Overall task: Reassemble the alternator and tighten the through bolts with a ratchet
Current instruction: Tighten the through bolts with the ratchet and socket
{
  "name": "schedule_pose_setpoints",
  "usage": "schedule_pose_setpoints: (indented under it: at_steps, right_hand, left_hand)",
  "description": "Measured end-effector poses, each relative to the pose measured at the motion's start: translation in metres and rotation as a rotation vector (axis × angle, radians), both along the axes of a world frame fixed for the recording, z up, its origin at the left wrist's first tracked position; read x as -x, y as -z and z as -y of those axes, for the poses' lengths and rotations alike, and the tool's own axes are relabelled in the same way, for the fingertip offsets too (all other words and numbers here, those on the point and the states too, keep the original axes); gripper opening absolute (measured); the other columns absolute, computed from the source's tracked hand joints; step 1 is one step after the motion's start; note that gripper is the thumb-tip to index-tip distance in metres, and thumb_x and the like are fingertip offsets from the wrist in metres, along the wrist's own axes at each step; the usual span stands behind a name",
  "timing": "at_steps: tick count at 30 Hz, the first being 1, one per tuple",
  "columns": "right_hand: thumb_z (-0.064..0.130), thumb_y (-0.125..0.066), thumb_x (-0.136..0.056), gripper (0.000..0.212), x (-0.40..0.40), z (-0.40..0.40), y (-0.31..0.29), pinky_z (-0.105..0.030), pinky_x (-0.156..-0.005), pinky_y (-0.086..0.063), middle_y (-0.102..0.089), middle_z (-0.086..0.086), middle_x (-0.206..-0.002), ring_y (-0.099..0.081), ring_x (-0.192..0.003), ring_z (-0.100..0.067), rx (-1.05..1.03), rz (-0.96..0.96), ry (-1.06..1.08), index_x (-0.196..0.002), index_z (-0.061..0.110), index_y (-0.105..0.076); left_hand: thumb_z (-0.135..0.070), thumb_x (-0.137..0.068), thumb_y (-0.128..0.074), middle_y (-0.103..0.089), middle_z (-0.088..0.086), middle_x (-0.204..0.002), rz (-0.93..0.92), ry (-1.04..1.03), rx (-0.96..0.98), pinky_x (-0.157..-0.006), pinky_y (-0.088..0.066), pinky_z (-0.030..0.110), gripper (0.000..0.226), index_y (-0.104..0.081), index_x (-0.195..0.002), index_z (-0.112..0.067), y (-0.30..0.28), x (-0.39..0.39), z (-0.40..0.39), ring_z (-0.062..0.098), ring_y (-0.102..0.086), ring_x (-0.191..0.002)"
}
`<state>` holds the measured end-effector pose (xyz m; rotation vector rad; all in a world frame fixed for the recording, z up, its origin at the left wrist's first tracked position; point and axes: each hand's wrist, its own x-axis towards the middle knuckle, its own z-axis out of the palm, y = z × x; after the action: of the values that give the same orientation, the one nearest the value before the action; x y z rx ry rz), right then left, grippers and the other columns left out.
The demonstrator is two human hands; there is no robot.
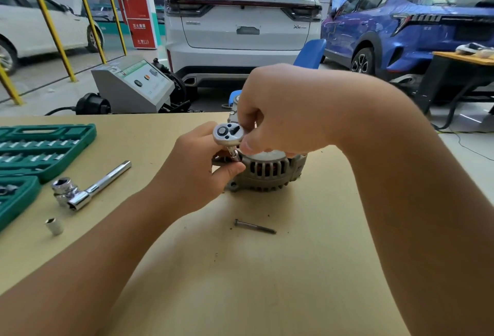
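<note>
A grey alternator (270, 173) stands on the tan table (240, 268), its slotted housing facing me. A chrome ratchet (227, 134) sits over its left top edge, with a small socket under the head going down to the housing. My right hand (283, 111) grips the ratchet from the right, covering its handle. My left hand (197, 164) holds the alternator's left side, thumb and fingers pinching near the socket. A loose through bolt (254, 226) lies on the table in front of the alternator.
A green socket case (40, 148) lies open at the left edge. Beside it lie a chrome T-shaped socket wrench (88, 188) and a small loose socket (54, 226). Beyond the table stand a grey machine (133, 87), a white car (240, 14) and a blue car (406, 22).
</note>
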<state>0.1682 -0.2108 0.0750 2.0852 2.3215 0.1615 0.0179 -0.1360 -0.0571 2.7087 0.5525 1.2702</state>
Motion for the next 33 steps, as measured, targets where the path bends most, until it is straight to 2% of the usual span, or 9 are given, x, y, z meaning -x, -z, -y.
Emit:
schedule_pose_setpoints:
  at_steps: [4, 7, 11, 14, 17, 22, 26, 28, 33]
  right_hand:
    - [0.041, -0.073, -0.089, 0.014, -0.003, 0.020, -0.002, -0.023, -0.047, -0.045, -0.066, 0.007, -0.073, -0.065, -0.059, -0.012, -0.041, -0.114, -0.023, -0.081, 0.029, -0.072]
    - [0.040, -0.069, -0.094, 0.015, -0.002, 0.027, -0.004, -0.022, -0.053, -0.037, -0.062, 0.010, -0.076, -0.057, -0.066, -0.009, -0.048, -0.099, -0.037, -0.090, 0.025, -0.074]
    - [0.041, -0.068, -0.095, 0.020, -0.005, 0.029, -0.009, -0.025, -0.054, -0.033, -0.057, 0.008, -0.069, -0.051, -0.062, -0.009, -0.078, -0.087, -0.033, -0.085, 0.024, -0.074]
    - [0.042, -0.070, -0.094, 0.021, -0.009, 0.031, -0.013, -0.028, -0.054, -0.036, -0.057, 0.007, -0.064, -0.052, -0.060, -0.010, -0.118, -0.105, -0.025, -0.083, 0.024, -0.074]
    - [0.041, -0.070, -0.093, 0.021, -0.012, 0.033, -0.015, -0.025, -0.054, -0.034, -0.054, 0.008, -0.060, -0.050, -0.057, -0.007, -0.144, -0.118, -0.030, -0.087, 0.022, -0.076]
    - [0.041, -0.071, -0.092, 0.018, -0.011, 0.033, -0.014, -0.024, -0.054, -0.033, -0.052, 0.010, -0.058, -0.050, -0.057, -0.006, -0.129, -0.133, -0.020, -0.088, 0.024, -0.076]
    - [0.043, -0.071, -0.092, 0.019, -0.010, 0.033, -0.013, -0.027, -0.056, -0.037, -0.054, 0.009, -0.062, -0.052, -0.060, -0.008, -0.116, -0.130, -0.028, -0.088, 0.025, -0.076]
    - [0.043, -0.071, -0.092, 0.018, -0.009, 0.031, -0.011, -0.027, -0.057, -0.036, -0.053, 0.010, -0.064, -0.051, -0.061, -0.008, -0.102, -0.139, -0.032, -0.087, 0.026, -0.075]
    - [0.041, -0.069, -0.094, 0.018, -0.001, 0.029, -0.007, -0.024, -0.054, -0.032, -0.054, 0.011, -0.067, -0.050, -0.063, -0.006, -0.087, -0.113, -0.057, -0.088, 0.025, -0.075]
  left_hand:
    - [0.000, -0.070, -0.091, -0.041, -0.030, -0.087, 0.014, 0.008, -0.020, -0.072, -0.036, -0.001, 0.024, -0.071, -0.082, -0.004, 0.003, 0.001, 0.000, -0.017, -0.051, -0.082]
    - [-0.004, -0.070, -0.093, -0.039, -0.029, -0.084, 0.022, -0.013, -0.016, -0.071, -0.037, 0.000, 0.027, -0.067, -0.077, -0.007, 0.003, 0.001, 0.000, -0.014, -0.052, -0.082]
    - [-0.006, -0.074, -0.092, -0.042, -0.025, -0.079, 0.069, -0.001, 0.019, -0.069, -0.038, 0.001, 0.029, -0.065, -0.078, -0.016, 0.004, -0.001, -0.001, -0.013, -0.051, -0.077]
    - [-0.006, -0.080, -0.088, -0.056, -0.006, -0.082, 0.078, -0.003, 0.030, -0.068, -0.039, 0.003, 0.015, -0.074, -0.084, -0.007, 0.008, -0.001, -0.003, -0.011, -0.053, -0.076]
    - [-0.003, -0.082, -0.086, -0.061, 0.001, -0.084, 0.066, -0.003, 0.035, -0.068, -0.040, 0.004, 0.011, -0.076, -0.087, -0.005, 0.009, -0.001, -0.004, -0.008, -0.053, -0.075]
    - [0.004, -0.082, -0.081, -0.065, 0.004, -0.087, 0.062, 0.047, 0.015, -0.066, -0.042, 0.006, 0.013, -0.078, -0.092, -0.004, 0.009, 0.001, -0.006, -0.007, -0.054, -0.074]
    - [-0.019, -0.081, -0.088, -0.062, 0.000, -0.087, 0.139, 0.035, 0.057, -0.063, -0.049, 0.021, 0.020, -0.078, -0.094, -0.007, 0.010, 0.003, -0.003, 0.005, -0.055, -0.069]
    - [-0.018, -0.079, -0.091, -0.060, -0.002, -0.084, 0.154, 0.014, 0.081, -0.063, -0.048, 0.021, 0.022, -0.077, -0.091, -0.007, 0.010, 0.002, -0.004, 0.002, -0.052, -0.067]
    - [-0.011, -0.074, -0.093, -0.052, -0.012, -0.078, 0.140, -0.002, 0.086, -0.058, -0.040, 0.016, 0.022, -0.075, -0.083, -0.003, 0.009, 0.001, -0.005, 0.008, -0.045, -0.061]
